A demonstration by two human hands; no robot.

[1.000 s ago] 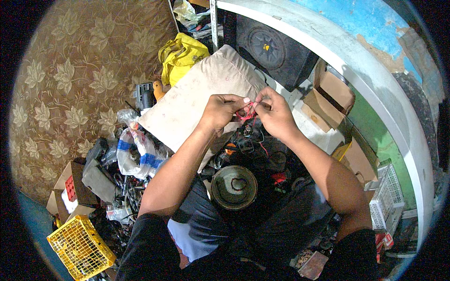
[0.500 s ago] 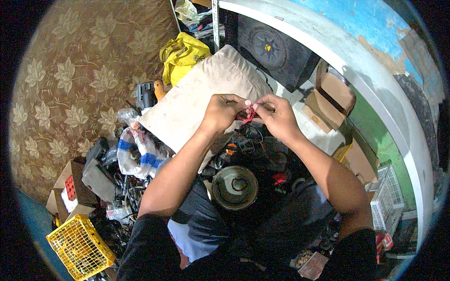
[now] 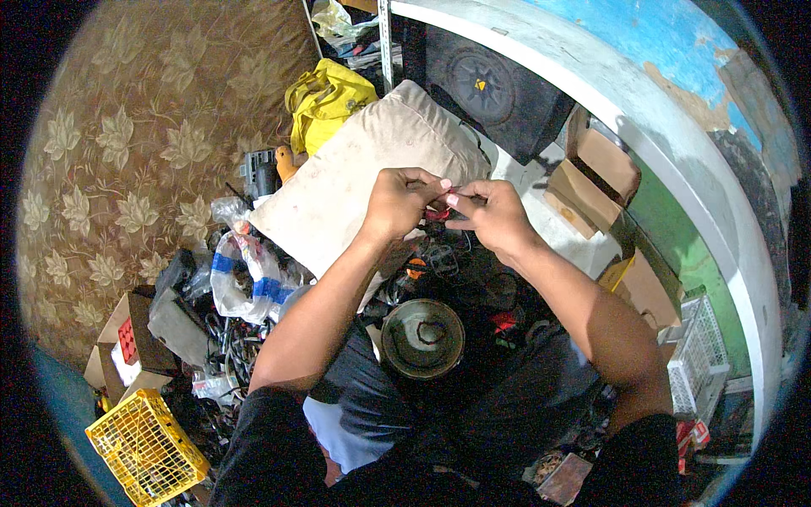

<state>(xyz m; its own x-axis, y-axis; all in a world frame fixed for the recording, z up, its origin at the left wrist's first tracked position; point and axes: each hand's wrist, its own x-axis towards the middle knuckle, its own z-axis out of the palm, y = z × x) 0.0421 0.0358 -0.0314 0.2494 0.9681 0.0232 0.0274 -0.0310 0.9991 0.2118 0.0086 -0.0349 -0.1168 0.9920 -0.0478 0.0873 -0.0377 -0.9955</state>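
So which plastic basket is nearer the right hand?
The white basket, on the picture's right side, is nearer the right hand; the yellow basket is farther off at lower left.

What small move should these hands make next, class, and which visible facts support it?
Perhaps ease the right hand slightly aside while the left hand holds firm: their fingertips crowd together and cover much of the thin red strand, so a small gap would probably make it easier to see.

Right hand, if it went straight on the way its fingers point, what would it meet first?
Probably the left hand, whose fingertips lie just ahead of the right hand; whether they already touch is unclear.
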